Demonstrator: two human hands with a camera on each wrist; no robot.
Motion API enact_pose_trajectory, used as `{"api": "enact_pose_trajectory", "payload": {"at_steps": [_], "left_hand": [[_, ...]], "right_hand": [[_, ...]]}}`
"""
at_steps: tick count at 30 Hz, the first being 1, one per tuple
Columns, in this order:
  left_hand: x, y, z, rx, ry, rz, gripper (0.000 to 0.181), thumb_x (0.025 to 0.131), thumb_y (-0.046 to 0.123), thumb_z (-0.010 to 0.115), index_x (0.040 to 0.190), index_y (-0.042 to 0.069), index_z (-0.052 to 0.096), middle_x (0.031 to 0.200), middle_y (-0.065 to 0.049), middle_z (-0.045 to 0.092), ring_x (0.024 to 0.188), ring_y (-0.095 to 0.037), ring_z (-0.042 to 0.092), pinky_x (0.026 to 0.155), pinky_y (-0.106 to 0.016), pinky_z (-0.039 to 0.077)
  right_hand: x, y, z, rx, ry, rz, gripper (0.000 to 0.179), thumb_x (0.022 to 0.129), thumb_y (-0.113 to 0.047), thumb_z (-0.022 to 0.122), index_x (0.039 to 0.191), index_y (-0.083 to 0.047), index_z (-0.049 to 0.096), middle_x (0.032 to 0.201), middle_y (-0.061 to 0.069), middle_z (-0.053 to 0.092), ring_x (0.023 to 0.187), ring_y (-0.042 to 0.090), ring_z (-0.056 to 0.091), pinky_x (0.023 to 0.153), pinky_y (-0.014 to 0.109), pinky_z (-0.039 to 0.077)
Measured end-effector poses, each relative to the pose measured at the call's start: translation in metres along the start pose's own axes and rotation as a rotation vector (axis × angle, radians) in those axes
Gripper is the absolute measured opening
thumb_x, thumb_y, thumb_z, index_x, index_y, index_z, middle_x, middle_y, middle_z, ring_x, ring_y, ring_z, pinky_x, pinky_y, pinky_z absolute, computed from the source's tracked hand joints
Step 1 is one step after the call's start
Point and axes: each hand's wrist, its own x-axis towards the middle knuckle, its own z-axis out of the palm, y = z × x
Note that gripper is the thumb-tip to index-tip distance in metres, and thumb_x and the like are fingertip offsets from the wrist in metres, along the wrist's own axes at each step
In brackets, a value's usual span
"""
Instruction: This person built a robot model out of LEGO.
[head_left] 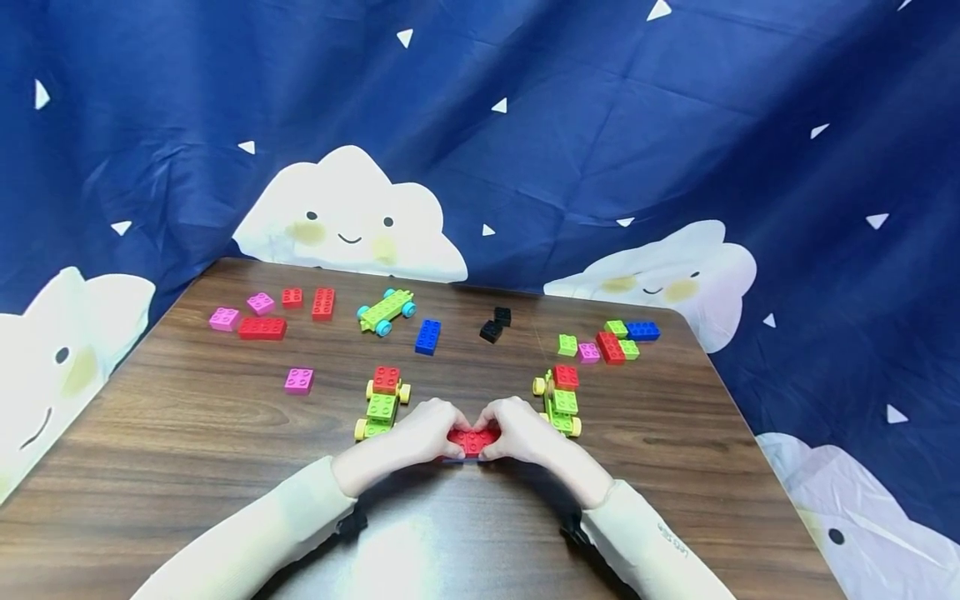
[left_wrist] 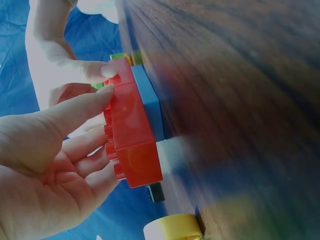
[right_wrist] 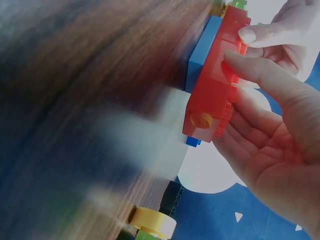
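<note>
Left hand [head_left: 431, 428] pinching red bricks [head_left: 474, 442] at three o'clock, right hand [head_left: 519, 428] pinching them at nine, studded, glossy, end to end, atop blue brick [left_wrist: 150, 102]

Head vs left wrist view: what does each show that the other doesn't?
Only head: the pink bricks and the blue-wheeled green base farther back.

Only left wrist: the seam down the side of the held red bricks, plus the broad side of the blue brick under them, just a sliver in head.

Both: left hand, right hand, the red bricks they hold, table, blue cloth.
</note>
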Motion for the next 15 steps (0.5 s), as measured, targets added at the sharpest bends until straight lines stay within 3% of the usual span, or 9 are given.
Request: {"api": "enact_pose_trajectory", "payload": {"at_steps": [9, 15], "left_hand": [[0.0000, -0.0018, 0.0009, -0.020, -0.009, -0.006, 0.030, 0.076, 0.020, 0.084, 0.103, 0.009, 0.076, 0.095, 0.001, 0.075, 0.083, -0.011, 0.063, 0.070, -0.031, 0.049], [-0.0036, -0.0016, -0.0028, -0.014, -0.017, -0.047, 0.042, 0.066, 0.020, 0.089, 0.104, 0.008, 0.075, 0.094, 0.001, 0.074, 0.084, -0.012, 0.062, 0.072, -0.031, 0.049]], "right_hand": [[-0.0011, 0.0040, 0.0029, 0.006, 0.000, -0.032, 0.024, 0.069, -0.014, 0.085, 0.089, -0.012, 0.072, 0.079, -0.005, 0.067, 0.068, 0.007, 0.052, 0.059, 0.020, 0.042], [-0.0012, 0.0051, 0.0035, 0.032, -0.017, -0.029, 0.026, 0.070, -0.015, 0.084, 0.091, -0.013, 0.069, 0.079, -0.006, 0.065, 0.070, 0.009, 0.054, 0.060, 0.020, 0.043]]}}
